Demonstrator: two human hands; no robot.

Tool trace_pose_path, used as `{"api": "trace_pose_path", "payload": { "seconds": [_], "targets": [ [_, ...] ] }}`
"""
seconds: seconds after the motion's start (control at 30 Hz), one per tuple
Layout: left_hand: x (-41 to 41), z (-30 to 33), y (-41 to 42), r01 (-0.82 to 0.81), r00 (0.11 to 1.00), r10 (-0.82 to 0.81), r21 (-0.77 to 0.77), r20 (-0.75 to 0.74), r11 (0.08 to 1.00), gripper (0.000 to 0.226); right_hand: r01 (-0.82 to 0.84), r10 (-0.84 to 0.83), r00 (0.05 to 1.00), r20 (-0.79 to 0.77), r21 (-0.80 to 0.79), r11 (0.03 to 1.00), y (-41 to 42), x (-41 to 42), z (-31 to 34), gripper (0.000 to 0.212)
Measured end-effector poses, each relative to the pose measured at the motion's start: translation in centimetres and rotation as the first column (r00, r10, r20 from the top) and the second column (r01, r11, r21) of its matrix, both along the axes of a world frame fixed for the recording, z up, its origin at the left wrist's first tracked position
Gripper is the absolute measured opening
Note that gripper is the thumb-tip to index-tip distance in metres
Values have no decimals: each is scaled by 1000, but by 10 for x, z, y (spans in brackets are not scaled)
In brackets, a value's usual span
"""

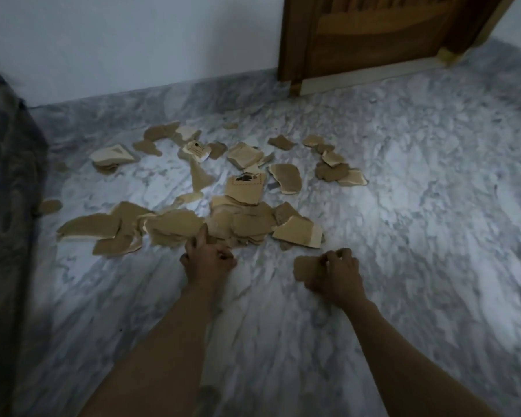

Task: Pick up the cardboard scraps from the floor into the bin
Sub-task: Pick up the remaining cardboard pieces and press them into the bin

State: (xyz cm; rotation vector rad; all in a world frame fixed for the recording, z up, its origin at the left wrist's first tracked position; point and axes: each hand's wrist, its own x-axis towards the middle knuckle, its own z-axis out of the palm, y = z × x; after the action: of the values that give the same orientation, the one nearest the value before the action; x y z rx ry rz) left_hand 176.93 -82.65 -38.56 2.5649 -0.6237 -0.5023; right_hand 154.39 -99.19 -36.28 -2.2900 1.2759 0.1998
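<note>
Several torn brown cardboard scraps lie scattered on the grey marble floor (403, 206), with a thick pile (241, 224) at the middle. My left hand (206, 260) sits at the near edge of that pile, fingers curled round the edge of a scrap there. My right hand (336, 275) pinches a small brown scrap (306, 267) just off the floor, to the right of the pile. One printed scrap (245, 188) lies on top of the heap. No bin is in view.
A dark patterned fabric edge (6, 176) runs down the left side. A white wall (133, 40) stands behind the scraps, and a wooden door (373, 34) closes the back right. Bare marble floor stretches to the right and toward me.
</note>
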Motion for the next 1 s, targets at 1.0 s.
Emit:
{"api": "trace_pose_path", "payload": {
  "seconds": [1.0],
  "targets": [
    [39, 7, -97, 329, 944, -307, 247, -124, 912, 91, -229, 196, 955, -222, -135, 964, -81, 106, 2, 91]
  ]
}}
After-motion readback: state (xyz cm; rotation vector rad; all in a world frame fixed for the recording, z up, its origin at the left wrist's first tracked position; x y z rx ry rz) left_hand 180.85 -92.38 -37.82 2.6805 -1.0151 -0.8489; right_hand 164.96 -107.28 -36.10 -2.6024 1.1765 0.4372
